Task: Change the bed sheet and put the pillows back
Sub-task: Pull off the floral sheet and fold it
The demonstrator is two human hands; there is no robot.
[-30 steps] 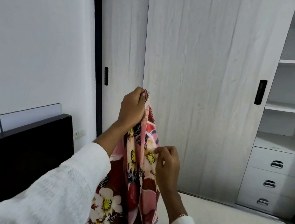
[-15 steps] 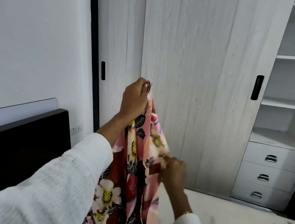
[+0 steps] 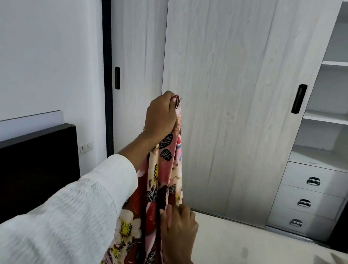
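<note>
My right hand (image 3: 179, 227) has slid lower down the floral sheet (image 3: 158, 189), fingers pinching a fold. My left hand (image 3: 161, 116) stays clenched on the top corner, holding the sheet hanging above the mattress (image 3: 261, 261). I judge the task early: mattress bare, spreading and pillows remain.

Sheet (image 3: 157, 198) red-pink floral; sleeve (image 3: 76, 214) white.

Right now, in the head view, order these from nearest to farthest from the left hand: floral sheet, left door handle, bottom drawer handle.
1. Floral sheet: gripped in the left hand.
2. Left door handle: up, leftward.
3. Bottom drawer handle: far right, low.
</note>
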